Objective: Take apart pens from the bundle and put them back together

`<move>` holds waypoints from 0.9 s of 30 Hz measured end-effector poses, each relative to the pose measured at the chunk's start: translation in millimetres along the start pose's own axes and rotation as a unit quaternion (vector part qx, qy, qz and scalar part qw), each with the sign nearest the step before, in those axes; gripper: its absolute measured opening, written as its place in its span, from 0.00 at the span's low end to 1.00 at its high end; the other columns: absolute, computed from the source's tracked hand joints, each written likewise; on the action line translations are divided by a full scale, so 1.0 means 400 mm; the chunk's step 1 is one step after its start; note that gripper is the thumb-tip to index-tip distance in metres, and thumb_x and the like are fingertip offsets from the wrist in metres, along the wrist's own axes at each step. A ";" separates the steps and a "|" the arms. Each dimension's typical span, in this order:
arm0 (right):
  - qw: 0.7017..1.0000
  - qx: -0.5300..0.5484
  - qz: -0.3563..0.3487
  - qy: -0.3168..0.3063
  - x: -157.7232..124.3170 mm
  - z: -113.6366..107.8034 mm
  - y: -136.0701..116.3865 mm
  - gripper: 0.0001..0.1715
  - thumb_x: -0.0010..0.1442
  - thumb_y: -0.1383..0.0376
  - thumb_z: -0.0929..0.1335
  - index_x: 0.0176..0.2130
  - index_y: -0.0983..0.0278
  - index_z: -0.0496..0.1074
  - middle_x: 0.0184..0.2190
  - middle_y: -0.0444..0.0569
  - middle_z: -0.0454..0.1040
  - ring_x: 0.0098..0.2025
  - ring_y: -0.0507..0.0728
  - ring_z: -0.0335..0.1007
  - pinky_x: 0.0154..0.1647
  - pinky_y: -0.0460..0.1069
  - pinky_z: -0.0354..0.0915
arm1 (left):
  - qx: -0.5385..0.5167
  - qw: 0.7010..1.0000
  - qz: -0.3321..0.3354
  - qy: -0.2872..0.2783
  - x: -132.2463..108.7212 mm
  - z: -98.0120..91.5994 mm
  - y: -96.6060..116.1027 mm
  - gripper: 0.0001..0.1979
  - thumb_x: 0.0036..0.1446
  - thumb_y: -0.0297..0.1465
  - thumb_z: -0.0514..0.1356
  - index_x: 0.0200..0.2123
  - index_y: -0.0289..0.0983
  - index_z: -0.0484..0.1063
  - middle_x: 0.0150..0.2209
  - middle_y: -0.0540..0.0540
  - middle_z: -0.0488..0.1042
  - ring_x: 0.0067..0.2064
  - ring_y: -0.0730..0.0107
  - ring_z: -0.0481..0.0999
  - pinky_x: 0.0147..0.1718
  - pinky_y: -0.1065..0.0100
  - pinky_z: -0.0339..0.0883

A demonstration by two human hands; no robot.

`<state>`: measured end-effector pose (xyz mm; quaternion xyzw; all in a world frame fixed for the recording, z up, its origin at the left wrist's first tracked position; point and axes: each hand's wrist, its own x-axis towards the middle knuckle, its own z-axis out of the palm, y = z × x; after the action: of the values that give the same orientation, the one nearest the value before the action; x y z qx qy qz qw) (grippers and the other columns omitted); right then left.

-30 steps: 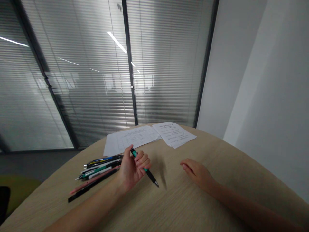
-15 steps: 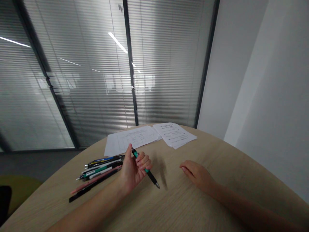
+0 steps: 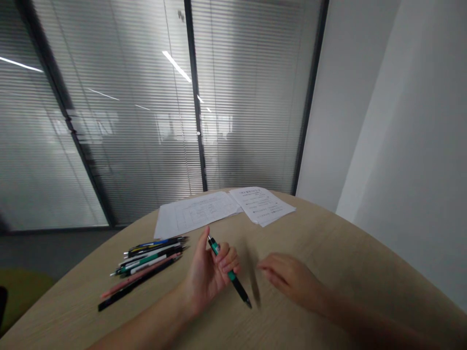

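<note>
A: Where's the teal-and-black pen [image 3: 232, 275] pointing?
B: Tip to lower right, long axis diagonal, curled fingers gripping it in the left hand [image 3: 206, 283], mid-frame.
A: Right hand [image 3: 290, 281]?
B: Empty, fingers loosely together, nearby.

An office meeting room — glass partitions [image 3: 124, 121] with blinds, a curved wooden table [image 3: 321, 253], printed papers [image 3: 260, 205].

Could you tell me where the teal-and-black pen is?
Head view: the teal-and-black pen is in the left hand, right of the pen pile, beside the right hand.
</note>
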<state>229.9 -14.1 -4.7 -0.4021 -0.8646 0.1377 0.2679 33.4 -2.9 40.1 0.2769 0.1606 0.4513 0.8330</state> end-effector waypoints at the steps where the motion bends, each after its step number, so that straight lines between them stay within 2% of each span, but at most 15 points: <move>1: 0.999 0.049 0.008 -0.017 -0.001 -0.007 -0.031 0.15 0.59 0.67 0.58 0.42 0.64 0.68 0.38 0.50 0.71 0.40 0.53 0.65 0.43 0.47 0.59 | -0.010 1.000 -0.002 0.006 -0.002 0.001 -0.009 0.33 0.58 0.47 0.34 0.08 0.36 0.53 0.11 0.53 0.52 0.15 0.78 0.56 0.20 0.72 0.61; 4: 0.977 0.180 0.063 -0.097 -0.012 -0.020 -0.107 0.15 0.55 0.69 0.61 0.43 0.62 0.68 0.38 0.46 0.71 0.38 0.52 0.66 0.39 0.45 0.60 | -0.043 0.998 -0.002 0.054 -0.011 0.008 -0.038 0.33 0.58 0.47 0.36 0.08 0.36 0.55 0.11 0.53 0.52 0.14 0.78 0.55 0.20 0.72 0.61; 7: 0.957 0.241 0.093 -0.131 -0.024 -0.002 -0.131 0.18 0.49 0.69 0.66 0.42 0.62 0.67 0.37 0.44 0.71 0.37 0.52 0.65 0.36 0.44 0.59 | -0.065 0.989 0.019 0.132 -0.023 0.025 -0.061 0.31 0.58 0.46 0.40 0.09 0.35 0.57 0.11 0.53 0.54 0.14 0.78 0.56 0.20 0.72 0.62; 10: 0.955 0.243 0.143 -0.094 -0.022 0.036 -0.121 0.17 0.46 0.70 0.67 0.40 0.64 0.66 0.30 0.42 0.70 0.30 0.50 0.64 0.29 0.43 0.57 | -0.061 0.981 0.037 0.179 -0.033 0.041 -0.072 0.30 0.59 0.43 0.41 0.10 0.35 0.59 0.12 0.51 0.57 0.15 0.76 0.60 0.21 0.71 0.63; 13: 0.968 0.184 0.169 -0.039 -0.005 0.048 -0.114 0.13 0.48 0.69 0.67 0.37 0.63 0.66 0.30 0.42 0.72 0.31 0.51 0.66 0.29 0.43 0.56 | -0.020 0.979 0.034 0.198 -0.035 0.038 -0.075 0.29 0.61 0.40 0.40 0.13 0.33 0.64 0.16 0.47 0.65 0.20 0.73 0.67 0.24 0.71 0.64; 16: 0.977 0.121 0.173 -0.002 0.007 0.018 -0.112 0.09 0.52 0.69 0.65 0.37 0.62 0.67 0.33 0.44 0.73 0.34 0.52 0.68 0.32 0.44 0.58 | 0.036 0.972 0.029 0.230 -0.025 0.010 -0.079 0.26 0.61 0.35 0.42 0.19 0.31 0.70 0.21 0.45 0.71 0.23 0.73 0.70 0.27 0.72 0.64; 18: 0.986 0.032 0.162 0.010 0.006 -0.013 -0.093 0.08 0.55 0.68 0.64 0.37 0.62 0.68 0.34 0.46 0.74 0.36 0.54 0.68 0.35 0.45 0.58 | 0.069 0.970 -0.001 0.232 -0.014 -0.017 -0.083 0.22 0.61 0.33 0.44 0.25 0.31 0.72 0.23 0.45 0.72 0.26 0.73 0.71 0.28 0.73 0.63; 20: 0.987 -0.088 0.131 0.010 -0.001 -0.045 -0.044 0.07 0.56 0.67 0.63 0.36 0.62 0.70 0.35 0.48 0.74 0.39 0.56 0.66 0.39 0.48 0.57 | 0.108 0.970 -0.048 0.214 -0.002 -0.042 -0.085 0.18 0.60 0.32 0.45 0.31 0.32 0.73 0.25 0.47 0.73 0.28 0.73 0.71 0.29 0.73 0.61; 23: 0.975 -0.196 0.100 0.011 -0.019 -0.097 0.094 0.09 0.56 0.67 0.62 0.37 0.63 0.70 0.36 0.49 0.73 0.41 0.57 0.66 0.44 0.50 0.56 | 0.183 0.962 -0.055 0.196 0.013 -0.073 -0.081 0.14 0.57 0.31 0.47 0.36 0.34 0.72 0.33 0.47 0.73 0.31 0.72 0.71 0.33 0.72 0.60; 25: 0.955 -0.255 0.149 0.022 -0.032 -0.140 0.206 0.11 0.57 0.67 0.61 0.38 0.63 0.70 0.38 0.50 0.73 0.42 0.56 0.66 0.44 0.49 0.56 | 0.261 0.948 -0.022 0.181 0.020 -0.089 -0.074 0.13 0.55 0.33 0.50 0.36 0.36 0.71 0.38 0.46 0.72 0.35 0.69 0.70 0.36 0.69 0.59; 27: 0.932 -0.291 0.213 0.033 -0.045 -0.190 0.310 0.14 0.58 0.67 0.59 0.39 0.63 0.70 0.38 0.50 0.74 0.40 0.56 0.68 0.41 0.48 0.58 | 0.378 0.912 0.032 0.156 0.026 -0.103 -0.068 0.13 0.52 0.37 0.52 0.34 0.37 0.71 0.37 0.46 0.72 0.38 0.65 0.68 0.38 0.66 0.58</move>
<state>360.3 53.2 -5.1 -0.6412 -0.7517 -0.0793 0.1324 35.5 6.8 -9.4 0.5022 0.4383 0.4209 0.6152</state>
